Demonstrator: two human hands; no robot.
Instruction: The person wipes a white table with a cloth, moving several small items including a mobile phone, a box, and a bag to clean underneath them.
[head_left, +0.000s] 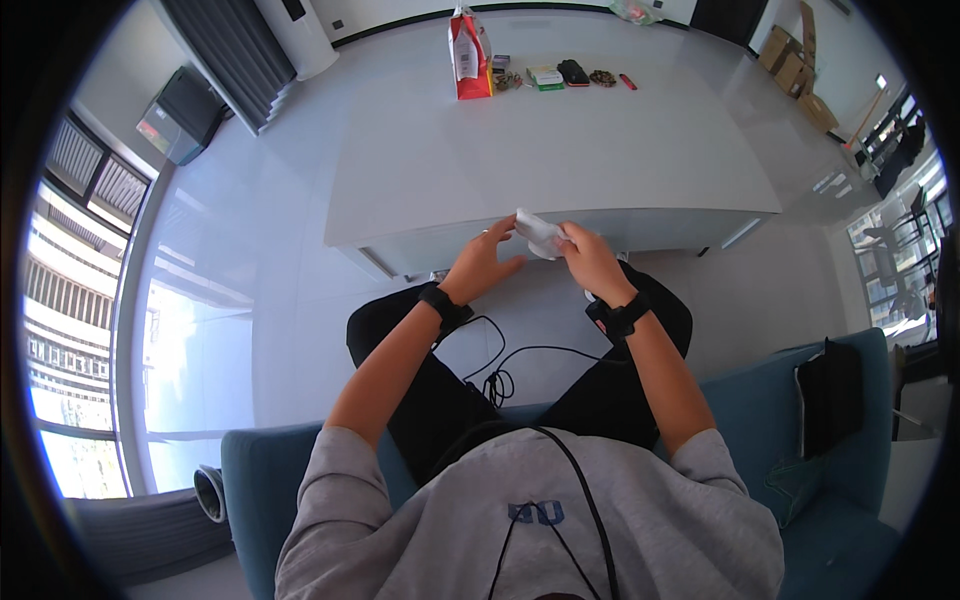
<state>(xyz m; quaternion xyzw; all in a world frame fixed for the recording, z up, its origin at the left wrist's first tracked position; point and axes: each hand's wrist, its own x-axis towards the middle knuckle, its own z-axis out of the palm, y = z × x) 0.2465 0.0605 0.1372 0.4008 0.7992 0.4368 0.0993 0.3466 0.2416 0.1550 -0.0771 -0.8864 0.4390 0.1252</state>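
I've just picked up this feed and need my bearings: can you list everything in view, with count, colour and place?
Tissue: one, white, crumpled, held between both hands at the table's near edge.
Table: one, white, low, in front of the person.
Bag: one, red and white, upright at the table's far side.
Small items: several, mixed colours, in a row right of the bag; too small to identify.
Sofa: one, teal, under the person.
Dark bag: one, black, on the sofa at right.
Cardboard boxes: a few, brown, far right on the floor.
Cable: one, black, across the lap.
Wrist bands: two, black, one per wrist.
Left hand: fingers on the tissue.
Right hand: pinching the tissue.
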